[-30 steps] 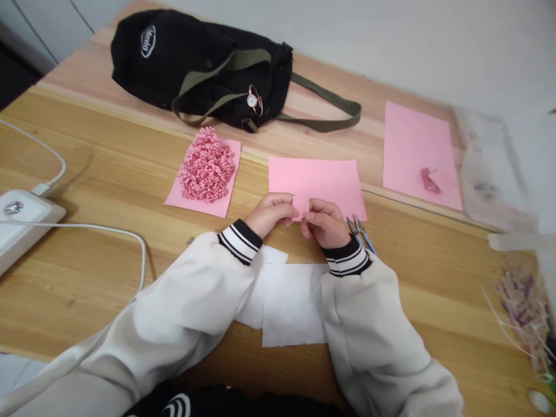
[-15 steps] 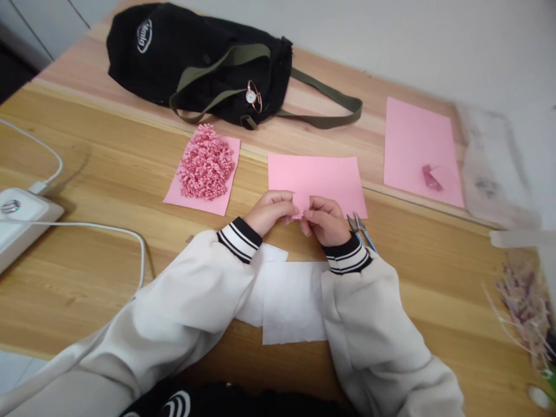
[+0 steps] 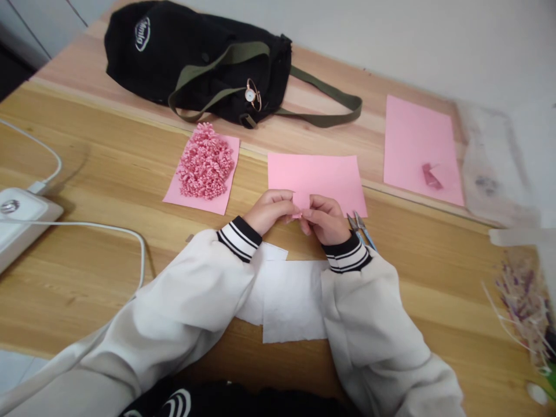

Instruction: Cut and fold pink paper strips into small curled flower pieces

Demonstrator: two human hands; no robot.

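Between my two hands is a small piece of pink paper [image 3: 301, 201], upright, its lower edge pinched by fingers and thumbs. My left hand [image 3: 271, 209] is closed on its left side, and my right hand [image 3: 326, 220] is closed on its right side. Fine detail at the pinched edge is too small to make out. Behind the hands lies a larger pink sheet [image 3: 313, 171]. A pair of small scissors [image 3: 361, 229] with blue handles sits beside my right wrist, partly hidden by the cuff. White paper sheets [image 3: 293, 301] lie between my forearms.
A heap of curled pink pieces [image 3: 206, 165] rests on a pink card at left. Farther back are a black bag [image 3: 191, 63] and a watch [image 3: 251, 94]. A pink sheet [image 3: 417, 145] lies at right, near dried flowers [image 3: 523, 295]. A white power strip [image 3: 28, 223] with cables stands left.
Both hands keep their hold on the small pink paper in nearly the same place. The right thumb has shifted very slightly left along its lower edge.
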